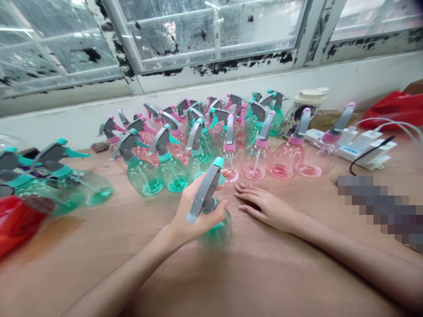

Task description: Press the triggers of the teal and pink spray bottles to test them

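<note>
My left hand [194, 211] is wrapped round the neck of a green spray bottle [216, 235], whose grey trigger head with a teal nozzle tip points away from me. The bottle stands close to upright at the middle of the table. To its right, my right hand [264, 204] lies palm down on the tabletop, fingers stretched out and holding nothing. Just beyond my fingertips is a row of clear pink spray bottles [256, 165]. Several green spray bottles [173, 174] stand beyond my left hand.
More green bottles [99, 189] and a red plastic bag [20, 220] are at the left. Behind the pink bottles stand a patterned cup [302, 110] and a white power strip [357, 149] with cables. Another red bag [396, 110] lies far right, below the windows [211, 35].
</note>
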{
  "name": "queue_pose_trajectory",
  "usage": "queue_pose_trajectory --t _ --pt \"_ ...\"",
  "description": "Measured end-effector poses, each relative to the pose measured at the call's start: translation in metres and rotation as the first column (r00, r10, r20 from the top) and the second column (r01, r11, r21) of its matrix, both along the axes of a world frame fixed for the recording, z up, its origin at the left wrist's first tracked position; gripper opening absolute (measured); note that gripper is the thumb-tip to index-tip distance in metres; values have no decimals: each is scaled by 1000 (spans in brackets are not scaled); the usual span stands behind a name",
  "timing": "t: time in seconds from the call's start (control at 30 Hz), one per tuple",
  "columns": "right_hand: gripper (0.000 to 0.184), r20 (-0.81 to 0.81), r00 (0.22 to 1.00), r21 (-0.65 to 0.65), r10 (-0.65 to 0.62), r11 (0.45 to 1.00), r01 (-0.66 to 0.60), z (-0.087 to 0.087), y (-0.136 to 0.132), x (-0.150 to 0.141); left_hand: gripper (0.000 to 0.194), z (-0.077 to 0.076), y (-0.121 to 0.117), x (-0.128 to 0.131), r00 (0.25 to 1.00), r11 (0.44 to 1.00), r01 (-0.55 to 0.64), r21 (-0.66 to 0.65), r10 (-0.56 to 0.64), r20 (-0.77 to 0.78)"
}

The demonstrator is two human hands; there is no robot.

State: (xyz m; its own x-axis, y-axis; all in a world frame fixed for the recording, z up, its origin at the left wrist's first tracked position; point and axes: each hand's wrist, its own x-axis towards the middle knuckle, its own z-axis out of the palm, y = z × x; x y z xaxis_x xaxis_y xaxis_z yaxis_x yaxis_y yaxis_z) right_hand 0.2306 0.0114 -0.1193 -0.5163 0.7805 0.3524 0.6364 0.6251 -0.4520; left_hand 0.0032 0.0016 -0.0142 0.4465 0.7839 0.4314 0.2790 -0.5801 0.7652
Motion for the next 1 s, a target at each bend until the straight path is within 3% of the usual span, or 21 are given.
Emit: queue_pose_trajectory --t 0.37,0.73,0.9,1.0 --pt "40 3 1000 6 -7 1000 7 -1 0 0 49 -5 0 -5 998 999 -44 21 45 -46" --pt "39 -5 1000 1 -5 1000 5 1 -1 0 42 -2 -1 -3 997 999 -50 9 51 -61" --pt "39 -1 1000 4 -5 1000 5 0 0 0 22 2 1 -3 993 990 -65 125 76 -91" --pt "39 29 1000 2 -5 1000 5 0 0 0 15 5 1 -4 996 994 -34 101 42 -78"
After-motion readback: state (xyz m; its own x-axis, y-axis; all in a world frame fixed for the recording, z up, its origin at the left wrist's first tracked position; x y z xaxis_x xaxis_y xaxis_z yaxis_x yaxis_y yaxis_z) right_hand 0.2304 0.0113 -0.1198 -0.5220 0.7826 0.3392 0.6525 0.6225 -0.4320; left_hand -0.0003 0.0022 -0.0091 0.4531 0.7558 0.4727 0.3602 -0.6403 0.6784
